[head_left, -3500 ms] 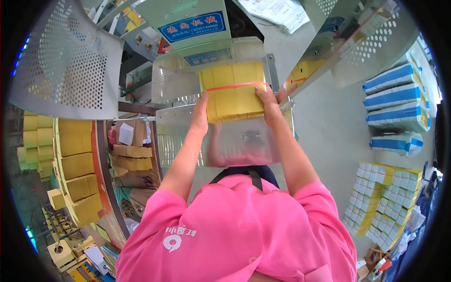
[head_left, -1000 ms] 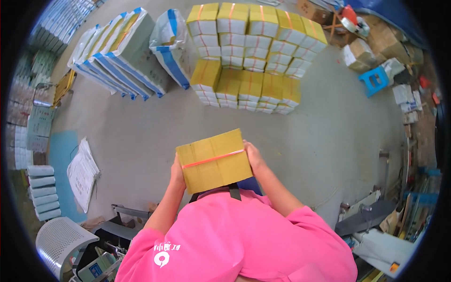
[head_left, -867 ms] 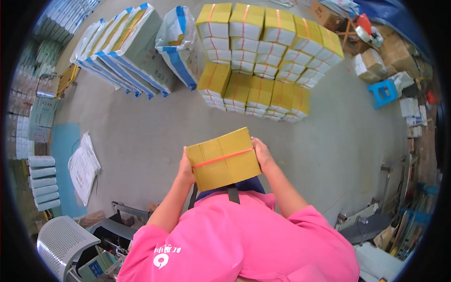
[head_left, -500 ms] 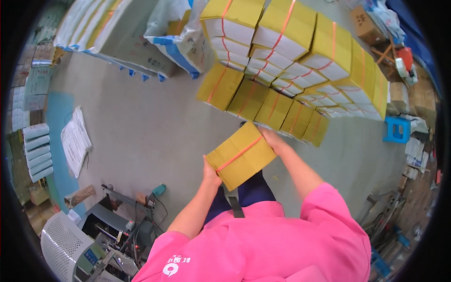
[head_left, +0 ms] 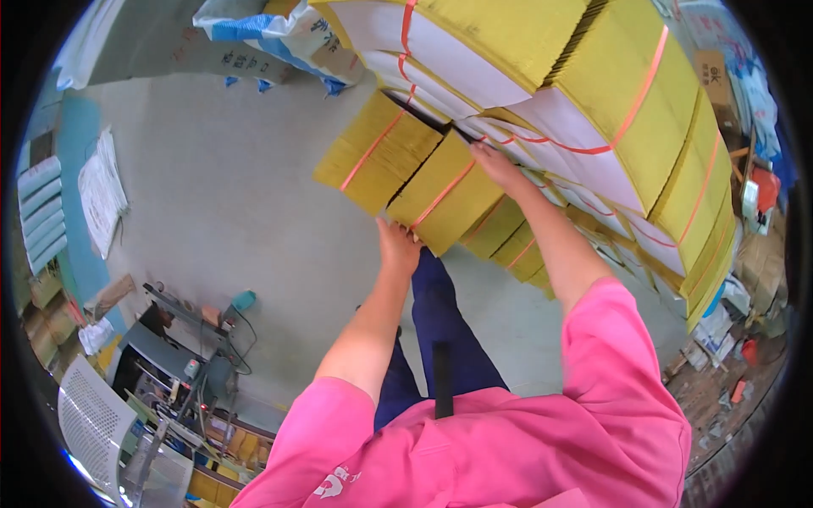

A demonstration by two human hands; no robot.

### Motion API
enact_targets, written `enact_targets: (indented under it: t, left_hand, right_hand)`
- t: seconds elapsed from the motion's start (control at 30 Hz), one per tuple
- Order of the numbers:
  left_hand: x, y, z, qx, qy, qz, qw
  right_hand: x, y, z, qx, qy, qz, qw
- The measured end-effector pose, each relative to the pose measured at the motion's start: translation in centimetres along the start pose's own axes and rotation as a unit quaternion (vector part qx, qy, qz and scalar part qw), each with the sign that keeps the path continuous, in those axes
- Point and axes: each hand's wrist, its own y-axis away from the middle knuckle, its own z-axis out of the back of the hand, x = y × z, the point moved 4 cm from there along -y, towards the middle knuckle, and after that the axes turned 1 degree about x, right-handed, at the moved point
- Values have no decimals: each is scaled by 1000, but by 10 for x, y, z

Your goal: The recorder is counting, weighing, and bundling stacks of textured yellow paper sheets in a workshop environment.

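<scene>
Left hand (head_left: 399, 246) and right hand (head_left: 503, 169) hold bundle (head_left: 445, 190).
Fingers clasp opposite sides; second bundle (head_left: 377, 152) just beyond left fingers, taller stack (head_left: 648, 118) right of right fingers.

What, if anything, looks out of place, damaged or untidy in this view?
The lower right looks untidy: loose scraps lie strewn on a brownish surface, unlike the orderly banded stack. The yellow bundle between the left hand and right hand shows no obvious damage.
</scene>
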Motion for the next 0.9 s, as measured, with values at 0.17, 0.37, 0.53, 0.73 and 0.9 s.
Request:
enact_targets:
  t: [0.17, 0.37, 0.53, 0.73, 0.9]
  left_hand:
    - [-2, 2, 1, 4, -53, 9, 999]
    - [-8, 50, 61, -72, -174, 15, 982]
    - [-4, 161, 208, -131, -313, -34, 940]
    - [48, 307, 414, -340, -204, -83, 914]
    - [131, 418, 526, -360, -57, -85, 927]
  right_hand:
    - [3, 17, -5, -34, 30, 76, 996]
    - [-12, 75, -10, -278, -9, 3, 961]
    - [-80, 124, -62, -97, -301, -218, 923]
    - [-118, 213, -132, 124, -24, -209, 970]
    - [-107, 235, -224, 272, 130, -190, 934]
